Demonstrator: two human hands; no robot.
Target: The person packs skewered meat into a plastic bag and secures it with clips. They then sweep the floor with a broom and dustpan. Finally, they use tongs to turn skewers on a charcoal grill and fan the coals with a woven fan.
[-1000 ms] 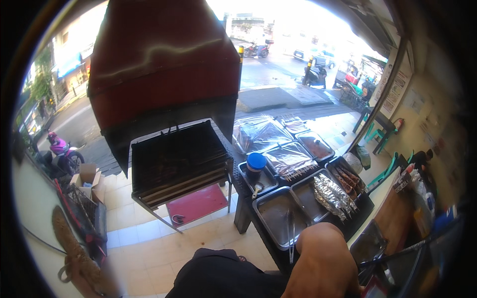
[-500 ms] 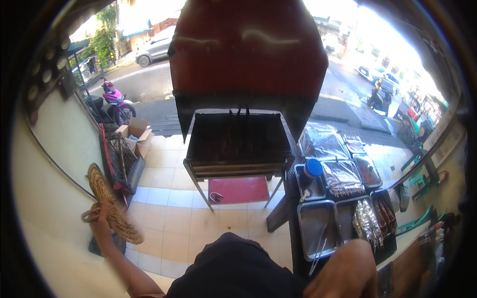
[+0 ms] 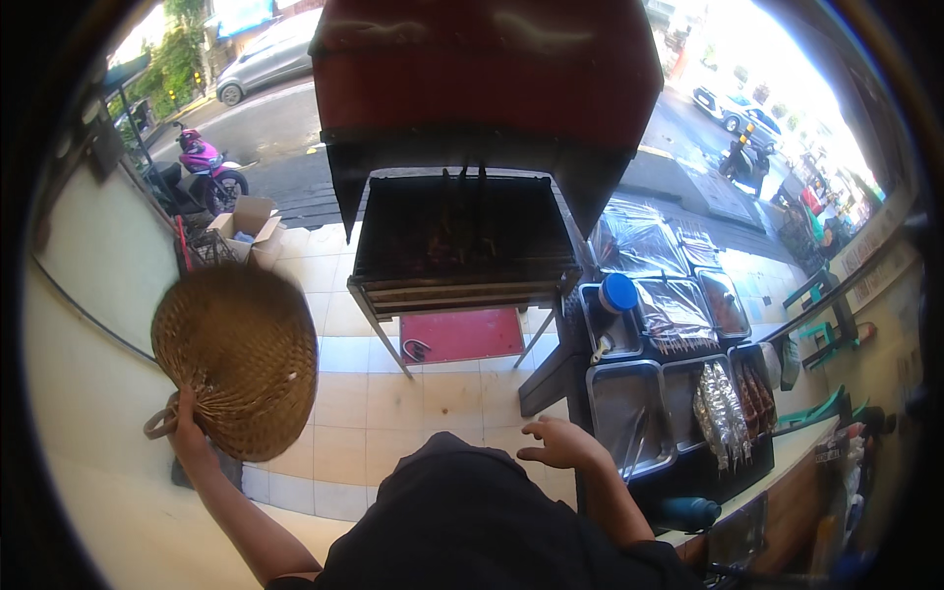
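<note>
A woven hand fan [image 3: 241, 359] is gripped by its handle in my left hand [image 3: 187, 425], out at my left side with its broad face showing. My right hand [image 3: 562, 442] hangs in front of me with nothing in it, fingers apart, close to the left edge of the tray table. Ahead stands a charcoal grill [image 3: 462, 231] under a dark red hood [image 3: 482, 74]. Its dark bed holds pieces I cannot make out clearly. Metal tongs [image 3: 637, 438] lie in the nearest steel tray [image 3: 602, 454] at my right.
On the right table are foil-wrapped skewers [image 3: 723, 418], film-covered trays [image 3: 674, 310] and a blue-lidded container [image 3: 618, 295]. A teal bottle [image 3: 686, 513] lies close to my right forearm. An open cardboard box [image 3: 246, 231] and a pink motorcycle [image 3: 205, 167] are at the left.
The fan has turned from edge-on to face-on in my left hand. My right hand has moved left from over the tray table to in front of my body, and my view has shifted slightly.
</note>
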